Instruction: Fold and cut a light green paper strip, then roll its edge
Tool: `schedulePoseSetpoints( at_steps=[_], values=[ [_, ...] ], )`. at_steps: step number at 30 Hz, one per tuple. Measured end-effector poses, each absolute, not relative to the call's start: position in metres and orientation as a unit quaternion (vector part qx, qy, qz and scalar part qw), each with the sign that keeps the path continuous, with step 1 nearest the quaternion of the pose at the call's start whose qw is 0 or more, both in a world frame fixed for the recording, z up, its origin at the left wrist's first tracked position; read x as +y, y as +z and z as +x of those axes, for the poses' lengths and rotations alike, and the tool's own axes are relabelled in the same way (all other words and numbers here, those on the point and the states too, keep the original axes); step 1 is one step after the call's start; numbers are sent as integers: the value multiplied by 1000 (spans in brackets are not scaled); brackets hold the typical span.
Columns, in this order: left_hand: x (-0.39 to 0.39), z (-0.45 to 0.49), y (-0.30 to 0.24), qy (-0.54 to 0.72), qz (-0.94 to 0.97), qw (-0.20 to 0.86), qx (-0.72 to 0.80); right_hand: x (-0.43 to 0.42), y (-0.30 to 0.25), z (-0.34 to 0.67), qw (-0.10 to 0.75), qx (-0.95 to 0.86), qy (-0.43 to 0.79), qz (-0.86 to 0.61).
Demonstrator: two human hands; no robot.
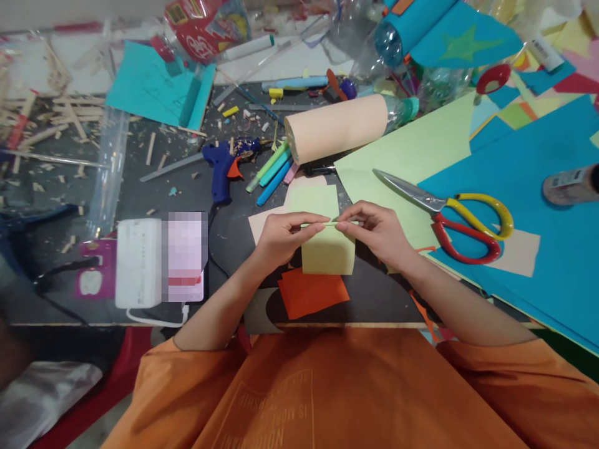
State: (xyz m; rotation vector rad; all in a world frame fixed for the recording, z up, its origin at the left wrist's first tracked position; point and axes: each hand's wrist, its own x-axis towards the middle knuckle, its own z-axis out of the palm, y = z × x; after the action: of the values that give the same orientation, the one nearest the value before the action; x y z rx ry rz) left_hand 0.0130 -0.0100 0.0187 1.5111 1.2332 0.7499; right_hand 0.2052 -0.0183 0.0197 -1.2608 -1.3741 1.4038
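Observation:
Pinched between the fingertips of both hands is a narrow piece of pale green paper [331, 223], seen nearly edge-on. My left hand [284, 236] grips its left end and my right hand [372, 229] its right end, thumbs towards me. Under the hands lie pale green paper pieces [327, 255], and closer to the table edge an orange paper piece [312, 293]. To the right of my right hand rest scissors [440, 206] with one yellow and one red handle, on green and blue sheets.
A blue glue gun [219, 171], markers [274, 171] and a paper-wrapped bottle [339, 128] lie beyond my hands. A phone [187, 255] and white power bank [139, 263] sit left. Blue sheets [538, 206] cover the right side; wooden sticks [70, 112] are scattered far left.

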Motion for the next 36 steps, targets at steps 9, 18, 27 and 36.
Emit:
schedulePoseSetpoints(
  at_steps=[9, 18, 27, 36],
  values=[
    [-11, 13, 18, 309, 619, 505, 516, -18, 18, 206, 388, -525, 584, -482],
    [-11, 14, 20, 314, 605, 516, 519, -18, 15, 205, 396, -521, 584, -480],
    [-11, 12, 16, 298, 645, 477, 517, -19, 15, 205, 387, -536, 569, -489],
    [-8, 16, 26, 323, 573, 527, 537, -18, 18, 206, 408, -518, 561, -501]
  ],
)
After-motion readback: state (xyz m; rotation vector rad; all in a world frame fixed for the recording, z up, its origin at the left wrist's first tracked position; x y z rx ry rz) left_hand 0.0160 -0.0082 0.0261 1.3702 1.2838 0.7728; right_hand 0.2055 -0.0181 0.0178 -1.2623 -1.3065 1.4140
